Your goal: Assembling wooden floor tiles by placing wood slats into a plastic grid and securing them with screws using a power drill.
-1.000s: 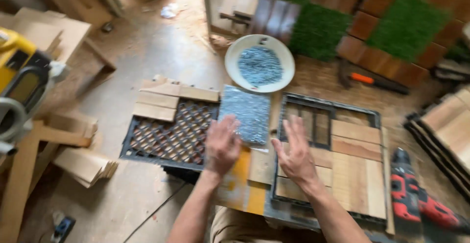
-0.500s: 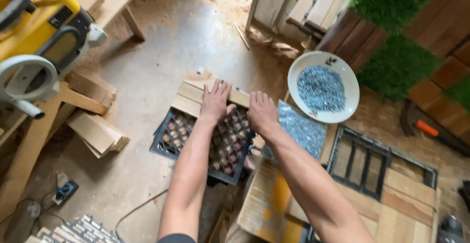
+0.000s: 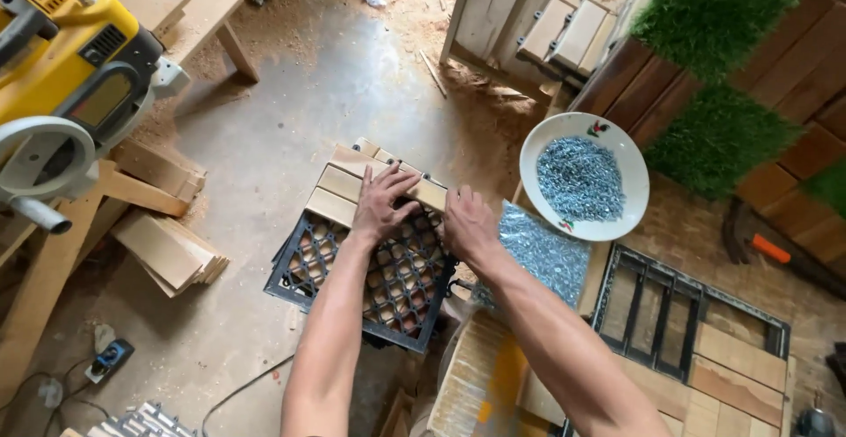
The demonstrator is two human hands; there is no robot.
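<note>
A black plastic grid base (image 3: 352,270) lies on the concrete floor with several pale wooden slats (image 3: 339,181) resting across its far end. My left hand (image 3: 383,203) lies flat on the slats with fingers spread, touching a long slat (image 3: 429,192). My right hand (image 3: 467,224) grips the right end of that same slat at the grid's far right corner. A clear bag of screws (image 3: 542,252) lies just right of my right hand.
A white plate of screws (image 3: 583,177) sits to the right. A second black grid frame with slats (image 3: 696,331) lies at lower right. A yellow machine (image 3: 66,67) stands at upper left above stacked wood offcuts (image 3: 167,248). Green turf tiles (image 3: 718,137) lie at upper right.
The view swung left and closer. Both hands left the right frame and reached forward onto the slats at the far end of the black grid.
</note>
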